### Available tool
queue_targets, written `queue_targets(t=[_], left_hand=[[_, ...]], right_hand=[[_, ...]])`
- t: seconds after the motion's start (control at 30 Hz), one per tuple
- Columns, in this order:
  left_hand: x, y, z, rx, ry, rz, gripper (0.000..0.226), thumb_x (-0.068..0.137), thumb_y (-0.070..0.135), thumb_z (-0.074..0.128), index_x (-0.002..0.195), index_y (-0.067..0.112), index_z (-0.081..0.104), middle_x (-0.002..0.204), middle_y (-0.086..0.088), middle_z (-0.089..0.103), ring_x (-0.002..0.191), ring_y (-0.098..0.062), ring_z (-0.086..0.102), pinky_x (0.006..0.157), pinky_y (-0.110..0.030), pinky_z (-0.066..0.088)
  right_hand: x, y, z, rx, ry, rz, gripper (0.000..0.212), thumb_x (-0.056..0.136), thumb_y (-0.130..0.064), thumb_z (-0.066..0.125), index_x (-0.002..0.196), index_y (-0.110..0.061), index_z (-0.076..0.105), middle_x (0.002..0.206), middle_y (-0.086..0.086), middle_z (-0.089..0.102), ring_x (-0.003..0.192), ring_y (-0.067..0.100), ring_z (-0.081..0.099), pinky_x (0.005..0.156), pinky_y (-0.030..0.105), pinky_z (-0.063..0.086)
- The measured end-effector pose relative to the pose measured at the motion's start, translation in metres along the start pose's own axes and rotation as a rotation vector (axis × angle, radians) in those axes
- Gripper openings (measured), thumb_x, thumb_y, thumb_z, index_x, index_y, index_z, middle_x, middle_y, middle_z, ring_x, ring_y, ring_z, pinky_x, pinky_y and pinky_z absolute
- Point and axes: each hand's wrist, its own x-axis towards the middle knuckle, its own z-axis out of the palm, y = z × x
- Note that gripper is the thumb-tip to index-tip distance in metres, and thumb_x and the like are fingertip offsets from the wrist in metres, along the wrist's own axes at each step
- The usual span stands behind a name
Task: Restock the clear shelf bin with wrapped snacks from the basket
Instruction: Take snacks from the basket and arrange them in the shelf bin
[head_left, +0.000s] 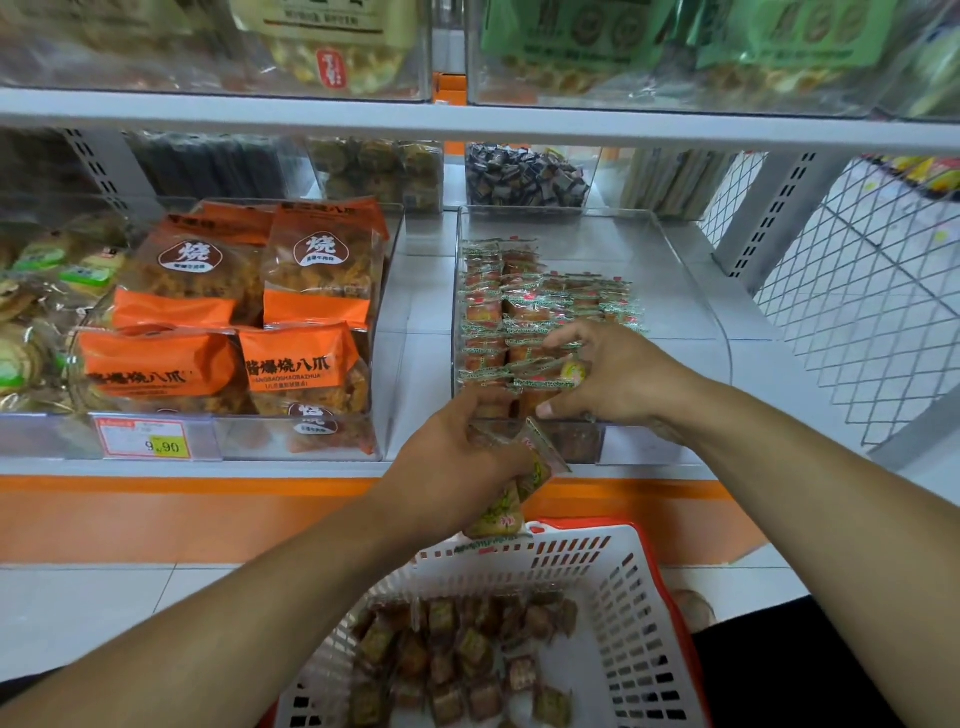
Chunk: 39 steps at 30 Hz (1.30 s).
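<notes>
White shop shelving (467, 122) with an orange strip along its base faces you, packed with clear bins of snacks. Your left hand (457, 457) is curled round a small bunch of wrapped snacks (511, 499) just above the basket (618, 613), which is white with a red rim and has more loose snacks on its bottom. Your right hand (608, 374) reaches over the front wall of the clear shelf bin (680, 291), fingers bent and pinching one snack (571, 371) on top of the rows already lined up inside; the bin's right half is bare. Just left stands a bin of orange bags (249, 317) printed with "烧" and "烧八爪", and a price tag (143, 439) below them reads "9.90". Dark wrapped sweets (524, 176) sit in a bin behind.
</notes>
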Motion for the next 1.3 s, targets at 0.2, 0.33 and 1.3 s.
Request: queue_targets(t=[0.2, 0.33, 1.3], left_hand=[[0.004, 0.002, 0.001, -0.039, 0.011, -0.039, 0.041, 0.081, 0.031, 0.076, 0.117, 0.043, 0.058, 0.088, 0.014, 0.067, 0.081, -0.010, 0.071, 0.063, -0.020, 0.055], [0.005, 0.004, 0.000, -0.147, 0.016, -0.099, 0.037, 0.075, 0.030, 0.078, 0.109, 0.038, 0.065, 0.098, 0.004, 0.071, 0.077, -0.016, 0.075, 0.064, -0.027, 0.060], [-0.002, 0.022, -0.008, -0.472, 0.489, 0.043, 0.036, 0.098, 0.053, 0.053, 0.097, 0.018, 0.062, 0.070, -0.005, 0.060, 0.070, -0.024, 0.057, 0.070, -0.046, 0.049]], right_hand=[[-0.001, -0.001, -0.003, 0.043, -0.075, 0.049, 0.066, 0.071, -0.018, 0.089, 0.130, -0.021, 0.057, 0.145, 0.004, 0.048, 0.130, 0.022, 0.048, 0.101, 0.039, 0.049], [-0.006, 0.001, -0.015, 0.046, -0.123, 0.069, 0.065, 0.083, -0.001, 0.076, 0.139, -0.024, 0.051, 0.111, 0.004, 0.060, 0.093, 0.019, 0.059, 0.076, 0.027, 0.050], [-0.072, -0.024, 0.006, 1.071, -0.525, 0.026, 0.050, 0.074, 0.005, 0.069, 0.123, 0.002, 0.063, 0.120, 0.022, 0.068, 0.112, 0.031, 0.067, 0.090, 0.034, 0.058]])
